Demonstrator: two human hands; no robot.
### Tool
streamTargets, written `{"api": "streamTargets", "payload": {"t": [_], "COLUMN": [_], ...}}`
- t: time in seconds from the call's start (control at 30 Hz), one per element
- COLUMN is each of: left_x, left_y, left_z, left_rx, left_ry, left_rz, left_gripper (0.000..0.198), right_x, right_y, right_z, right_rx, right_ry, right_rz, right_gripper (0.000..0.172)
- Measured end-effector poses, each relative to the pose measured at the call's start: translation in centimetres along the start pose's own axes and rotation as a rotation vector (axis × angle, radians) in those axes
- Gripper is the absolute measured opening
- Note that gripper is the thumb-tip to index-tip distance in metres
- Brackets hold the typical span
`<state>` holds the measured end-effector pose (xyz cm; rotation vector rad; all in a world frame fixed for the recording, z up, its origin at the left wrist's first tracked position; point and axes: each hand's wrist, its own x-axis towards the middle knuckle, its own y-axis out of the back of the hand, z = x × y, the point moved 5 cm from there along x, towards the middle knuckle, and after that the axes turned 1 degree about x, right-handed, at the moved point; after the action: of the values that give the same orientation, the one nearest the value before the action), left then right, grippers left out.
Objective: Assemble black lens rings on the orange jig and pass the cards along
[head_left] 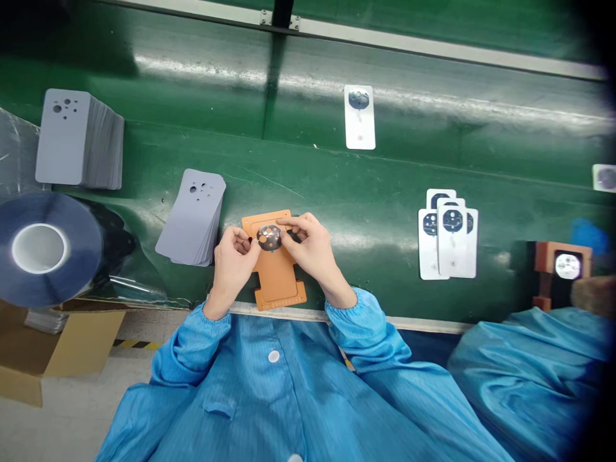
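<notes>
- Head view: dark disc (269,237) between both hands, at far end of orange fixture (276,276)
- Left hand (234,256) pinches disc's left edge; right hand (310,247) at right edge, thumb touching, can't tell if gripping
- Fixture's long axis points away from person, far end leaning left; near end by bench edge
- Grey sheets (190,221) crowd left; wider gap rightward to white cards (457,250)

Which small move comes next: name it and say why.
Probably nudge the round dark piece into line on the orange fixture before letting go. The left hand and right hand have fingers at its opposite edges, and whether it is fully seated cannot be told from this view.
</notes>
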<state>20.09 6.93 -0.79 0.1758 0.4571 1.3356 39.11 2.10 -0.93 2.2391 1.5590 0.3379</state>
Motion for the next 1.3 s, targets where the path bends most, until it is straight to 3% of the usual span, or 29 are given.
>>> {"api": "streamTargets", "payload": {"t": [0.23, 0.47, 1.3], "left_x": [0.0, 0.0, -0.2], "left_y": [0.0, 0.0, 0.1], "left_z": [0.0, -0.2, -0.4], "left_rx": [-0.017, -0.021, -0.033], "left_ry": [-0.006, -0.009, -0.022], "left_rz": [0.0, 0.006, 0.021], "left_gripper": [0.024, 0.024, 0.023], "right_x": [0.7, 1.2, 0.7], "right_y": [0.0, 0.4, 0.3], "right_z": [1.3, 1.2, 0.6], "right_rx": [0.171, 0.311, 0.223], "right_ry": [-0.192, -0.254, -0.135], "right_rz": [-0.075, -0.14, -0.059], "right_gripper": [0.023, 0.027, 0.016]}}
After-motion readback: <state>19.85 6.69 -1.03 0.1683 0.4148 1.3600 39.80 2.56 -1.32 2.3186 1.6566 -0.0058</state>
